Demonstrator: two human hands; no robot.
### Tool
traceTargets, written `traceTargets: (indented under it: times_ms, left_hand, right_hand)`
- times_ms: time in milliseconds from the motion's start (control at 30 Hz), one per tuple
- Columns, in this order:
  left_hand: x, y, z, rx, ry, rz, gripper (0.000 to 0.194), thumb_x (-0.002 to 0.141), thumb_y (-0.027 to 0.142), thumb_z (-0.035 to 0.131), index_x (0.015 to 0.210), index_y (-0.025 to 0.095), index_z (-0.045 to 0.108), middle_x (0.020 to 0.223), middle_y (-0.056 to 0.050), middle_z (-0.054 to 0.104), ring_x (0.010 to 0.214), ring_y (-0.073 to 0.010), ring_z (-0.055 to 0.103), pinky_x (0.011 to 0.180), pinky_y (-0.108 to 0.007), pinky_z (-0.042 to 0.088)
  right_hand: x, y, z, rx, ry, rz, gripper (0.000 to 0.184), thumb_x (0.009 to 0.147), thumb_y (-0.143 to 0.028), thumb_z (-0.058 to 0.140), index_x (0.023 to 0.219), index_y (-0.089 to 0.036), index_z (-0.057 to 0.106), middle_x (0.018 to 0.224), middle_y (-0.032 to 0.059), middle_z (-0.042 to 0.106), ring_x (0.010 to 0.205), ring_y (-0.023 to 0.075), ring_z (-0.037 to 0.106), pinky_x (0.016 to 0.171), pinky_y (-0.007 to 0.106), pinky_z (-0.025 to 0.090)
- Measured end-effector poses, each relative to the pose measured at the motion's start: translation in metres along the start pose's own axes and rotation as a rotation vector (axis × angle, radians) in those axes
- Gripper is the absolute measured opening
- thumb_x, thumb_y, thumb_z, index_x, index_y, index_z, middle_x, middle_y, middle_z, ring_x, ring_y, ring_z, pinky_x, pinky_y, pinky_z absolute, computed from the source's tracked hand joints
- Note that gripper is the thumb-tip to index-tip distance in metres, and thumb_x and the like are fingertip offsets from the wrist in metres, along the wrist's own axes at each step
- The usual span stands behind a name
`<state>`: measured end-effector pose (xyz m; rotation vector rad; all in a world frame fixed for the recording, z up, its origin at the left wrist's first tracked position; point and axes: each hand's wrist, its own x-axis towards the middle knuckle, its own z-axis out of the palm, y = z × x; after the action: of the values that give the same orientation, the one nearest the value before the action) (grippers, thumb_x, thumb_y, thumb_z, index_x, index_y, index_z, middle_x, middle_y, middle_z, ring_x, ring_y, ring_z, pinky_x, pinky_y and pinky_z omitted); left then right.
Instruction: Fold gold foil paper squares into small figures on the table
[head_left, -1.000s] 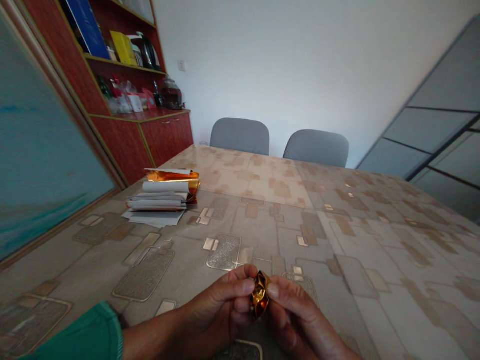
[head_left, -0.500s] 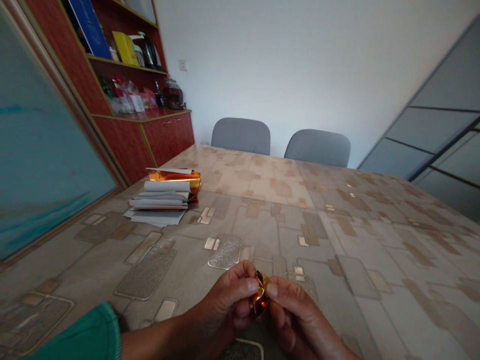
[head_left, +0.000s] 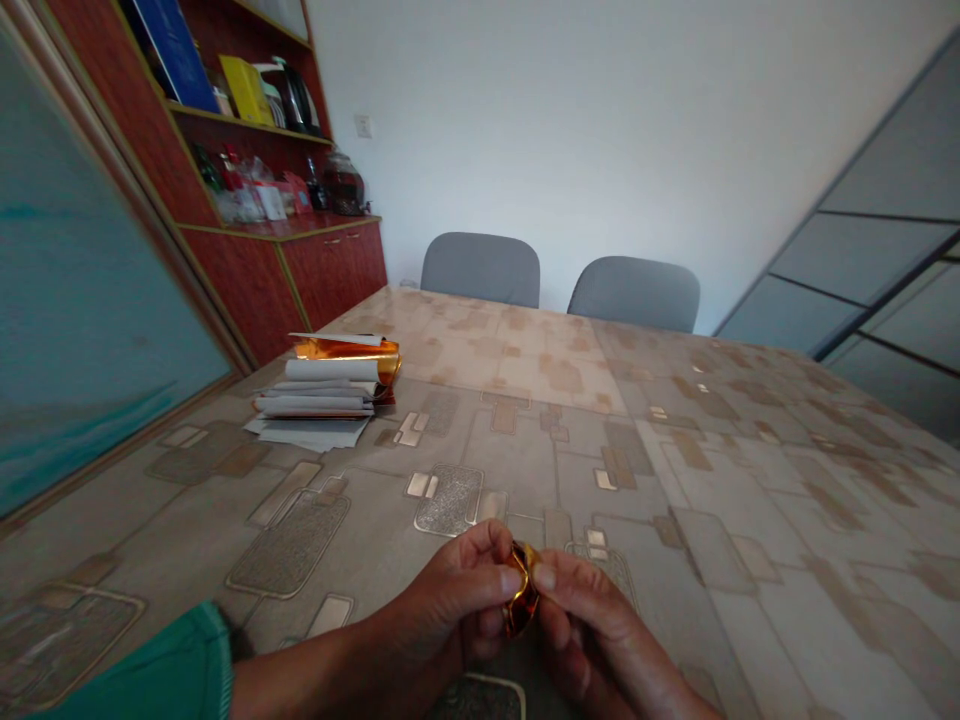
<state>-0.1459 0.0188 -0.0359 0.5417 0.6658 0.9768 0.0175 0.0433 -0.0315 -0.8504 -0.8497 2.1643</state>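
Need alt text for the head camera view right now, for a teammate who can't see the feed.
The left hand and right hand pinch crumpled gold foil over a patterned table cover. Further left lies a stack of papers topped by curled gold foil, with a red-brown cabinet behind it.

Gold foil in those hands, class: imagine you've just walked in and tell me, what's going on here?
A person is holding a crumpled piece of gold foil over the table, pinched between the left hand and the right hand. Farther off, on the patterned table cover, lies a stack of white papers with a curled gold-backed sheet on top. Neither hand touches the stack.
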Motion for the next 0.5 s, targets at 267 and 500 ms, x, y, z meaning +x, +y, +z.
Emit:
traceTargets:
  times_ms: [267, 500]
  left_hand:
    - [0.000, 0.001, -0.002, 0.072, -0.018, 0.022, 0.038, 0.075, 0.033, 0.083, 0.080, 0.022, 0.047, 0.053, 0.009, 0.048, 0.043, -0.0045, 0.027, 0.040, -0.016, 0.021]
    - [-0.002, 0.011, 0.001, 0.067, -0.047, -0.028, 0.036, 0.076, 0.034, 0.083, 0.087, 0.019, 0.052, 0.067, 0.004, 0.055, 0.052, -0.0050, 0.040, 0.044, -0.015, 0.028]
  right_hand:
    - [-0.004, 0.001, 0.000, -0.036, -0.014, 0.005, 0.044, 0.074, -0.049, 0.081, 0.052, -0.016, 0.061, 0.045, -0.0049, 0.049, 0.038, 0.0045, 0.037, 0.038, 0.017, 0.026]
    - [-0.002, -0.005, 0.001, -0.032, -0.015, -0.027, 0.047, 0.075, -0.050, 0.081, 0.049, -0.017, 0.060, 0.042, -0.0048, 0.047, 0.041, 0.0058, 0.040, 0.042, 0.017, 0.031]
